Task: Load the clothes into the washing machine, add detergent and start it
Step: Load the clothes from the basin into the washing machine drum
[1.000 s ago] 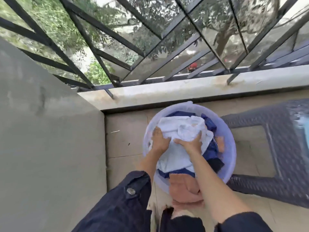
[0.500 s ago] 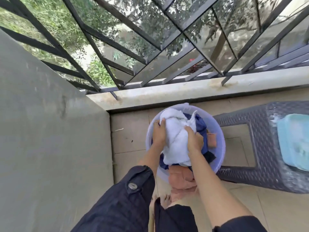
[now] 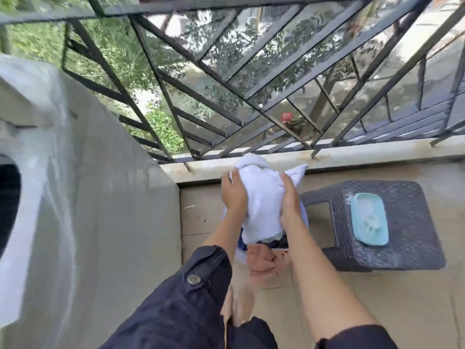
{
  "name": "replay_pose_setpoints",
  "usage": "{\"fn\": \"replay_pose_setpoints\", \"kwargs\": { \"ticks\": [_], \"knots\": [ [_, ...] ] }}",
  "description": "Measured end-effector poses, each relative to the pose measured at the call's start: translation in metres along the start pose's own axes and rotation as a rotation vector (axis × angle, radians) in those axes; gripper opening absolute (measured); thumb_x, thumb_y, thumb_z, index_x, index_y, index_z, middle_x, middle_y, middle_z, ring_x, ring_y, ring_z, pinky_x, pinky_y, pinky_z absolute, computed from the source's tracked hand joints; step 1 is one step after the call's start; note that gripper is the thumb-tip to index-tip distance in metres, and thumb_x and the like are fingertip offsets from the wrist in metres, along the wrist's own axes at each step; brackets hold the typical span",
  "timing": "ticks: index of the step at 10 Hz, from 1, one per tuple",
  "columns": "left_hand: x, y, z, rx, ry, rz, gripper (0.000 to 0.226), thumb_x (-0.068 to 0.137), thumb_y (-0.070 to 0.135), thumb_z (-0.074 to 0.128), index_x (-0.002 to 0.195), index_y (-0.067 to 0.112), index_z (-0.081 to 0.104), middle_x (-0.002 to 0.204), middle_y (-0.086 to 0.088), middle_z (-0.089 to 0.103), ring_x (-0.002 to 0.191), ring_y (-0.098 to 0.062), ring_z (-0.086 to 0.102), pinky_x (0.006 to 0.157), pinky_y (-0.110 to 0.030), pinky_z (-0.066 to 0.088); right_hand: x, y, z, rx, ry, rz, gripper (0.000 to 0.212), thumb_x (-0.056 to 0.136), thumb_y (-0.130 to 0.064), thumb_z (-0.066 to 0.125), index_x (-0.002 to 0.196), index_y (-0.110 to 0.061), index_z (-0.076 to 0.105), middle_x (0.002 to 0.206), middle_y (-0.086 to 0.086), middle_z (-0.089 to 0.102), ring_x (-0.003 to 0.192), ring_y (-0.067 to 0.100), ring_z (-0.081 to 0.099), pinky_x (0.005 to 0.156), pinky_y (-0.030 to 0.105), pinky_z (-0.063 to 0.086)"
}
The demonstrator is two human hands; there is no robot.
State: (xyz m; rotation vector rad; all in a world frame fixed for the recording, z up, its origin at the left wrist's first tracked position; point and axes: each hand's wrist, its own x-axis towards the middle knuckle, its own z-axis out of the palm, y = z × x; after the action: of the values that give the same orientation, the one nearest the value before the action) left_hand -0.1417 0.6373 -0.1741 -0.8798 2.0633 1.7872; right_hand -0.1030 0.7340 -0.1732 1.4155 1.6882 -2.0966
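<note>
A bunched white cloth [image 3: 261, 197] hangs in the air above the laundry basin, held from both sides. My left hand [image 3: 232, 191] grips its left edge and my right hand [image 3: 289, 197] grips its right edge. The pale lilac basin [image 3: 305, 212] on the floor is mostly hidden behind the cloth and my arms; dark blue clothes [image 3: 241, 244] and a pink garment [image 3: 261, 258] show beneath. The grey washing machine [image 3: 88, 210] fills the left side, with its dark drum opening [image 3: 7, 205] at the far left edge.
A dark woven stool [image 3: 407, 222] stands to the right of the basin, with a light blue lidded box [image 3: 368, 220] on top. A low ledge [image 3: 364, 151] with black metal railing closes the far side. The floor is beige tile [image 3: 201, 215].
Both hands have lifted the white cloth up out of the basin. The view has swung left, so the washing machine's top and drum opening have come into sight.
</note>
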Motion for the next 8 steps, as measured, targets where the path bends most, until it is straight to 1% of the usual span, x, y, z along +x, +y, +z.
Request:
{"fn": "replay_pose_setpoints", "kwargs": {
  "ticks": [1, 2, 3, 4, 5, 6, 7, 8],
  "knots": [
    [-0.031, 0.036, -0.017, -0.034, 0.005, 0.016, 0.039, 0.1, 0.038, 0.037, 0.114, 0.006, 0.055, 0.12, -0.014, 0.06, 0.112, -0.029, 0.054, 0.083, -0.027, 0.036, -0.041, -0.034, -0.001, -0.026, -0.041, -0.022, 0.035, 0.09, -0.053, 0.048, 0.1, -0.021, 0.057, 0.1, 0.001, 0.061, 0.078, 0.011, 0.057, 0.062, 0.025, 0.044],
    [-0.06, 0.07, -0.036, -0.057, 0.019, 0.086, 0.038, 0.101, 0.036, 0.038, 0.12, 0.007, 0.056, 0.125, -0.014, 0.059, 0.118, -0.028, 0.052, 0.082, -0.023, 0.033, -0.064, -0.05, -0.002, -0.006, -0.146, -0.062, 0.029, 0.09, -0.054, 0.047, 0.08, -0.028, 0.057, 0.083, -0.009, 0.061, 0.074, 0.009, 0.057, 0.06, 0.026, 0.043],
    [-0.082, 0.102, -0.062, -0.062, 0.048, 0.149, 0.04, 0.1, 0.037, 0.04, 0.123, 0.008, 0.056, 0.128, -0.012, 0.058, 0.121, -0.027, 0.051, 0.091, -0.028, 0.037, -0.1, -0.077, 0.009, 0.002, -0.213, -0.122, 0.029, 0.091, -0.05, 0.047, 0.077, -0.027, 0.057, 0.08, -0.007, 0.061, 0.073, 0.011, 0.058, 0.063, 0.027, 0.045],
    [-0.094, 0.126, -0.095, -0.118, 0.086, 0.2, 0.037, 0.098, 0.04, 0.045, 0.112, 0.01, 0.061, 0.114, -0.009, 0.063, 0.114, -0.029, 0.056, 0.098, -0.037, 0.043, -0.128, -0.094, 0.032, 0.1, -0.256, -0.115, 0.027, 0.087, -0.044, 0.053, 0.082, -0.02, 0.064, 0.083, 0.003, 0.068, 0.081, 0.022, 0.063, 0.07, 0.03, 0.048],
    [-0.099, 0.145, -0.128, -0.155, 0.127, 0.2, 0.038, 0.096, 0.042, 0.047, 0.107, 0.009, 0.063, 0.117, -0.013, 0.064, 0.111, -0.029, 0.057, 0.1, -0.042, 0.044, -0.154, -0.106, 0.059, 0.134, -0.293, -0.185, 0.031, 0.083, -0.043, 0.058, 0.089, -0.014, 0.064, 0.089, 0.008, 0.069, 0.079, 0.022, 0.064, 0.069, 0.028, 0.05],
    [-0.1, 0.158, -0.165, -0.261, 0.133, 0.188, 0.028, 0.095, 0.039, 0.05, 0.096, 0.014, 0.06, 0.109, -0.011, 0.062, 0.102, -0.025, 0.056, 0.09, -0.034, 0.045, -0.174, -0.108, 0.086, 0.127, -0.377, -0.177, 0.061, 0.072, -0.056, 0.061, 0.109, -0.008, 0.065, 0.1, 0.012, 0.071, 0.091, 0.027, 0.067, 0.077, 0.032, 0.052],
    [-0.1, 0.167, -0.205, -0.373, 0.115, 0.169, 0.028, 0.094, 0.038, 0.052, 0.096, 0.012, 0.06, 0.098, -0.005, 0.059, 0.093, -0.02, 0.054, 0.081, -0.033, 0.042, -0.197, -0.11, 0.116, 0.098, -0.485, -0.182, 0.07, 0.069, -0.062, 0.062, 0.115, -0.008, 0.065, 0.111, 0.015, 0.07, 0.101, 0.031, 0.067, 0.089, 0.043, 0.051],
    [-0.095, 0.175, -0.248, -0.402, 0.144, 0.183, 0.028, 0.091, 0.042, 0.055, 0.089, 0.015, 0.063, 0.101, -0.006, 0.063, 0.098, -0.022, 0.057, 0.089, -0.035, 0.045, -0.218, -0.107, 0.152, 0.087, -0.534, -0.206, 0.078, 0.058, -0.065, 0.067, 0.112, -0.009, 0.067, 0.112, 0.016, 0.07, 0.105, 0.034, 0.066, 0.092, 0.048, 0.05]
  ]
}}
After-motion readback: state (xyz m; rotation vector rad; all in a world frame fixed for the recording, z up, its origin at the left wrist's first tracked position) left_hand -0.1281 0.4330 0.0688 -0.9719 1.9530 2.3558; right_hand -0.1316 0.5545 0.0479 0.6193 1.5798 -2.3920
